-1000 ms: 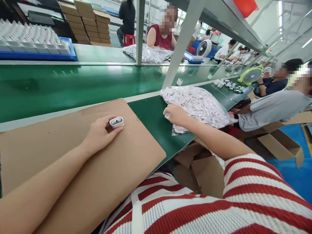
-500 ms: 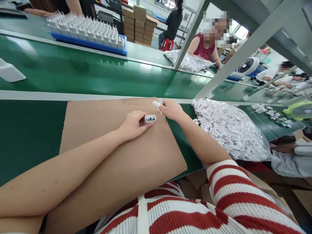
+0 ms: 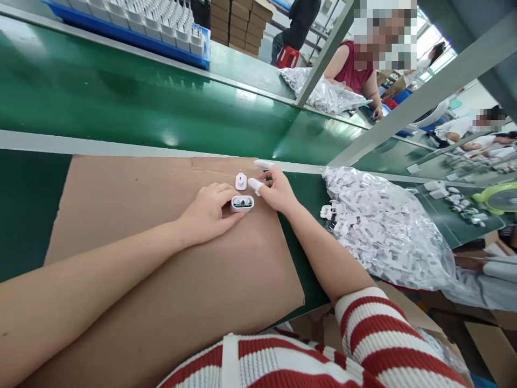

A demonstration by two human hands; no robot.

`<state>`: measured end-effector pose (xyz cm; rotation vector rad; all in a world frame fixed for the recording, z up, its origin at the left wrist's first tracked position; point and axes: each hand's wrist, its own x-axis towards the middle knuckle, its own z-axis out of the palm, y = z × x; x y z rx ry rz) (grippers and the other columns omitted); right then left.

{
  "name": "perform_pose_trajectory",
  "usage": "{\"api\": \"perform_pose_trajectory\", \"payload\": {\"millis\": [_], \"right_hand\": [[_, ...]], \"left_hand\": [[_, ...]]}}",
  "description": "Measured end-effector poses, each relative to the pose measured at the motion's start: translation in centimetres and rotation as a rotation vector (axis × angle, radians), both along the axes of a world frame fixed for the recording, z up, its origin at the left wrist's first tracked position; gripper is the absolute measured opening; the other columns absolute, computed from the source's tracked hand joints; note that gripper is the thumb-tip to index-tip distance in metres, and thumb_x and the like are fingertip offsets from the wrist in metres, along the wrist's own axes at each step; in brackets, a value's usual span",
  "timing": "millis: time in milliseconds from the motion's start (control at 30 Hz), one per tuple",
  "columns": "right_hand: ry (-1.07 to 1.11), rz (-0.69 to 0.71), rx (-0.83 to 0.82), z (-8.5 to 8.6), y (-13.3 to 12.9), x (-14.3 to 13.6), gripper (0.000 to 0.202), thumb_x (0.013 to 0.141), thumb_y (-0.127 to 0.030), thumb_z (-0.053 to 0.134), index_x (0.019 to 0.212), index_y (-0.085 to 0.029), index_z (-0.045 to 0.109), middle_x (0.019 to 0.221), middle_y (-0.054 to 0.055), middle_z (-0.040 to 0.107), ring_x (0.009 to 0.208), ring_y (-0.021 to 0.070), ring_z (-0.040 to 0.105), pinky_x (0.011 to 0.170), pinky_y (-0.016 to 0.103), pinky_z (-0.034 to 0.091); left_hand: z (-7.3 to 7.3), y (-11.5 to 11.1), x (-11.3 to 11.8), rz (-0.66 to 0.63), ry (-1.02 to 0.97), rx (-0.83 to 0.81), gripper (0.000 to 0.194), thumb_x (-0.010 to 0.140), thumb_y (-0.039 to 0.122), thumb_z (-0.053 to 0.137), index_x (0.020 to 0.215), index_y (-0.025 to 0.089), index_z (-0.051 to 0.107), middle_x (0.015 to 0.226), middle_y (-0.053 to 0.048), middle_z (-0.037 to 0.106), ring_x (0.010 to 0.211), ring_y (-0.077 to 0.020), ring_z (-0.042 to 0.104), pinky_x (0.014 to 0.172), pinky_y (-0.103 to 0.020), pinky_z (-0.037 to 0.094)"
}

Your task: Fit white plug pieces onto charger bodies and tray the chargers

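My left hand [image 3: 208,212] grips a white oval charger housing [image 3: 243,209] between thumb and fingers, low over or on the cardboard sheet [image 3: 177,280]. The housing's open end faces up toward me and shows a green circuit board inside. Just behind it, a small white plug piece [image 3: 241,182] stands on the cardboard with a metal pin pointing up. To the right of that piece, my right hand [image 3: 278,189] is open. White finger covers are on its thumb and index finger, which are spread apart with nothing between them.
A clear bag of white plastic parts [image 3: 383,226] lies at right, spilling a few pieces. Behind the cardboard runs a green conveyor [image 3: 133,108]. Beyond it are a blue tray [image 3: 161,51] of plug units, a slanted metal post [image 3: 327,54] and a seated co-worker [image 3: 351,67].
The white plug piece now stands on the cardboard behind the housing, where none was visible before. My right hand's fingers have spread apart. The view has tilted downward.
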<state>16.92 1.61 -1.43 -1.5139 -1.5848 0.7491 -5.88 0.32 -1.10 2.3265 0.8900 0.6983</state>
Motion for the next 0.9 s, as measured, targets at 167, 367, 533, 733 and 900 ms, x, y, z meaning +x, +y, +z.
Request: {"api": "perform_pose_trajectory", "payload": {"millis": [167, 367, 533, 733, 900], "right_hand": [[-0.037, 0.085, 0.061, -0.6, 0.7, -1.4, 0.037, 0.078, -0.045, 0.079, 0.107, -0.023, 0.075, 0.109, 0.006, 0.070, 0.102, 0.0232, 0.064, 0.094, 0.039, 0.054], [0.520, -0.009, -0.192, 0.7, 0.0, 0.2, 0.035, 0.075, -0.044, 0.078, 0.100, -0.020, 0.073, 0.102, 0.004, 0.077, 0.102, 0.0203, 0.069, 0.092, 0.032, 0.055], [0.674, 0.012, -0.278, 1.7, -0.6, 0.3, 0.039, 0.069, -0.039, 0.081, 0.102, -0.020, 0.071, 0.109, 0.007, 0.077, 0.101, 0.0220, 0.073, 0.092, 0.034, 0.058], [0.466, 0.018, -0.041, 2.2, -2.0, -1.0, 0.030, 0.077, -0.038, 0.079, 0.101, -0.023, 0.069, 0.110, 0.006, 0.076, 0.100, 0.0220, 0.071, 0.091, 0.037, 0.058], [0.100, 0.165, 0.207, 3.1, -4.0, -2.1, 0.015, 0.090, -0.031, 0.067, 0.104, -0.025, 0.071, 0.110, 0.003, 0.076, 0.100, 0.0195, 0.069, 0.097, 0.038, 0.056]], "left_hand": [[0.1, 0.0, 0.0, 0.015, 0.007, -0.006, 0.028, 0.093, 0.044, 0.060, 0.109, 0.023, 0.068, 0.114, -0.005, 0.069, 0.110, -0.0267, 0.061, 0.102, -0.044, 0.042], [0.5, -0.3, 0.1, 0.059, 0.005, -0.057, 0.036, 0.091, 0.053, 0.063, 0.111, 0.024, 0.069, 0.114, -0.005, 0.071, 0.111, -0.0275, 0.061, 0.102, -0.043, 0.044], [0.8, -0.4, 0.1, 0.146, -0.039, -0.109, 0.035, 0.090, 0.055, 0.064, 0.102, 0.023, 0.072, 0.104, -0.005, 0.072, 0.099, -0.0256, 0.063, 0.088, -0.038, 0.050], [0.9, -0.4, 0.0, 0.178, -0.060, -0.148, 0.037, 0.087, 0.053, 0.068, 0.108, 0.023, 0.073, 0.111, -0.005, 0.072, 0.103, -0.0263, 0.063, 0.092, -0.038, 0.050], [0.8, -0.3, 0.1, 0.156, -0.082, -0.128, 0.037, 0.088, 0.055, 0.064, 0.099, 0.021, 0.073, 0.101, -0.006, 0.072, 0.098, -0.0261, 0.063, 0.089, -0.038, 0.050]]}}
